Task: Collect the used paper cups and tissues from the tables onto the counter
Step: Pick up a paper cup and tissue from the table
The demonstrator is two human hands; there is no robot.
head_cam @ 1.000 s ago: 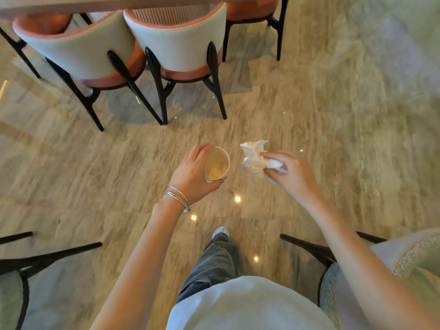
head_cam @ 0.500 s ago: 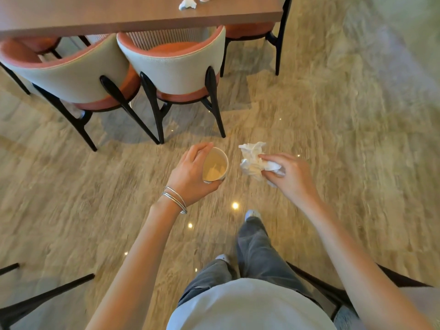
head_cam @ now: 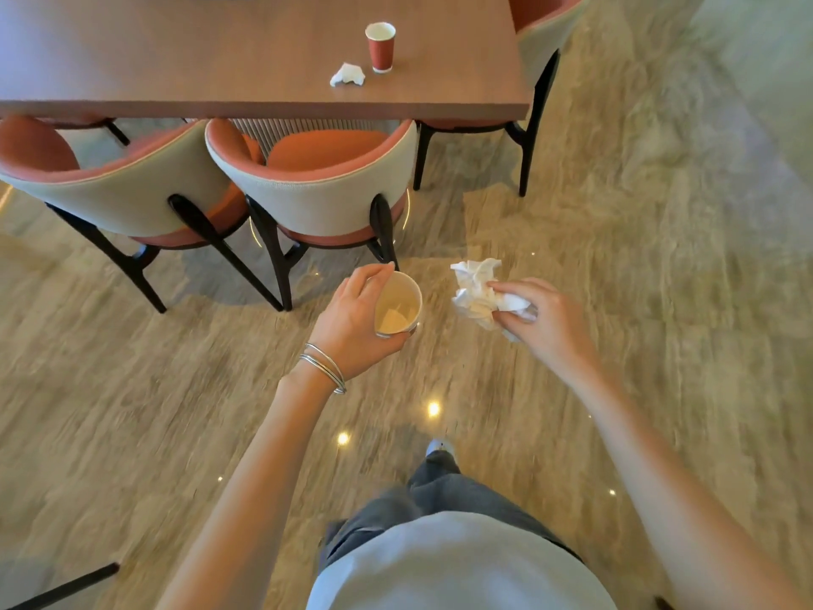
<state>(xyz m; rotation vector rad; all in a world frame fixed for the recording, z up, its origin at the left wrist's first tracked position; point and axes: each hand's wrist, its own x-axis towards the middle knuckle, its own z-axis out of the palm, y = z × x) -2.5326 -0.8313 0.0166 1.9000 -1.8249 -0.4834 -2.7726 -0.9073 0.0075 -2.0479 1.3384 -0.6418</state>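
**A:** What is the left hand (head_cam: 352, 321) doing?

**B:** It is wrapped around a paper cup (head_cam: 397, 309). The fingers grip the side, and the open top faces up. The inside is pale. There are thin silver bangles (head_cam: 323, 367) on that wrist.

**A:** And the right hand (head_cam: 543, 317)?

**B:** Its fingers are pinched tight on a crumpled white tissue (head_cam: 477, 286). Most of the tissue sticks out past the fingertips. The cup and the tissue are near each other but not touching. Both are up in the air over the shiny floor (head_cam: 616, 257).

**A:** Is there more to pick up?

**B:** Yes. On the brown table (head_cam: 176, 59) stands a red paper cup (head_cam: 381, 47), upright, close to the near edge of the tabletop and toward its right end. Another white tissue (head_cam: 347, 75) lies just beside it, a bit nearer the edge.

**A:** What is by the table?

**B:** Two orange chairs (head_cam: 316, 187) with pale backs are tucked along the near edge. One more chair sits at the right end.
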